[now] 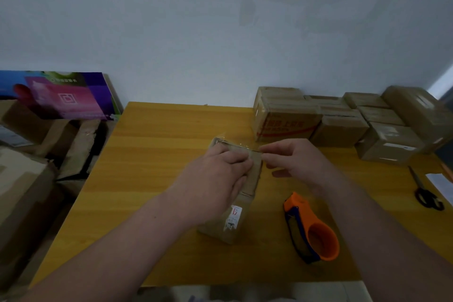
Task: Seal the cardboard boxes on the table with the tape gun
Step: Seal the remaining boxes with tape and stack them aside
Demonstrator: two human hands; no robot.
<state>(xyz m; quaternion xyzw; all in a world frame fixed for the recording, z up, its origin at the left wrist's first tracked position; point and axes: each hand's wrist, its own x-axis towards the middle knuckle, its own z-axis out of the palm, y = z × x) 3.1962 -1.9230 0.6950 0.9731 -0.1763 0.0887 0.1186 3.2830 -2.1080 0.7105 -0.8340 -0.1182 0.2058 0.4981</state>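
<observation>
A small cardboard box (245,200) with a white label lies in the middle of the yellow wooden table (152,154). My left hand (215,176) presses flat on the box top, fingers straight. My right hand (296,159) is at the box's far right corner, its thumb and forefinger pinching the clear tape (235,143) that runs over the far end. The orange tape gun (312,229) lies on the table to the right of the box, with neither hand on it.
Several closed cardboard boxes (343,122) are stacked at the table's back right. Black scissors (426,191) lie near the right edge. Left of the table, on the floor, sit more cartons (27,179) and a colourful printed box (61,95).
</observation>
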